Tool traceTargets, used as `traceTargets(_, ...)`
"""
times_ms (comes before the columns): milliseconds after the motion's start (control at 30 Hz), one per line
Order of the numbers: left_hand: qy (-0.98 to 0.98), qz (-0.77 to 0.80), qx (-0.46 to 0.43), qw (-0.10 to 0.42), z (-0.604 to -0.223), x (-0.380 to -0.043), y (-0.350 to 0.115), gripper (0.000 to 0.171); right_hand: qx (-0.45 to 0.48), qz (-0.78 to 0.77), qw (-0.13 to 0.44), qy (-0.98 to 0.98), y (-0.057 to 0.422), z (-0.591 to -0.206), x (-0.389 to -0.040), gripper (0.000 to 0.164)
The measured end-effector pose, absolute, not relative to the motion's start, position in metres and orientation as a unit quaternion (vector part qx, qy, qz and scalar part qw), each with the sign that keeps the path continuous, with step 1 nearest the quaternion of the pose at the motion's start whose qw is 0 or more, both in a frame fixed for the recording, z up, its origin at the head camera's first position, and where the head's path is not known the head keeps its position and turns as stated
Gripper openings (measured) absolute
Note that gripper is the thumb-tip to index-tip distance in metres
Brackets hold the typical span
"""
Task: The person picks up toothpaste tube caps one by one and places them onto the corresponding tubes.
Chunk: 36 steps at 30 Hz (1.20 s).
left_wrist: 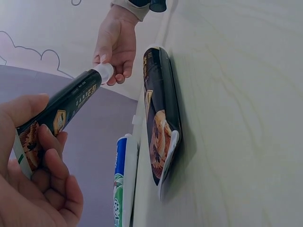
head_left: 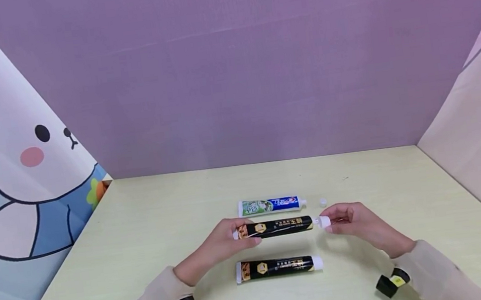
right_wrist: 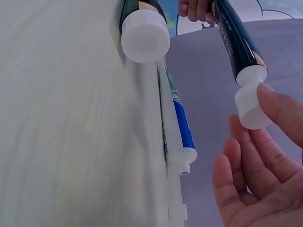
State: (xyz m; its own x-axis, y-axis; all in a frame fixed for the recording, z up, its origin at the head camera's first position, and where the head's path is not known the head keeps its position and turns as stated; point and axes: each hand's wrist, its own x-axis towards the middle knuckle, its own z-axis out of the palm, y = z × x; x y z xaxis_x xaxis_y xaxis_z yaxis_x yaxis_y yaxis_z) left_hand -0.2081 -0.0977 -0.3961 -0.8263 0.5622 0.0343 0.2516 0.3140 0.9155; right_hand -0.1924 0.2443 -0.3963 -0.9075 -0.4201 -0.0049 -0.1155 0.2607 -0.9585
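Pale table point(head_left: 161, 206), with the left hand point(head_left: 226, 239) and right hand point(head_left: 353, 218) over it, and a black tube point(head_left: 284, 226) held up between them.
The black tube's long side runs straight across from hand to hand: the left hand pinches its flat end, and the right hand pinches the white cap point(right_wrist: 251, 113) at its mouth end. Below it on the table, nearer the person, a capped tube point(head_left: 279, 267) lies the same way. On the far side lies a blue-green tube point(head_left: 270, 206), mouth bare. The right hand is nearest the white cap, which tips a little; I cannot tell if it is on tight. Smallest, a loose cap point(head_left: 323, 202) sits near the bare mouth.
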Motion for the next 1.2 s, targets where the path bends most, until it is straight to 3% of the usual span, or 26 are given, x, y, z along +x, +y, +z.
traceTargets(1200,0.793,0.532,0.242,0.17,-0.397,-0.211,-0.093,0.032,-0.162,-0.563,0.097,0.804,0.231,-0.396,-0.191,0.037)
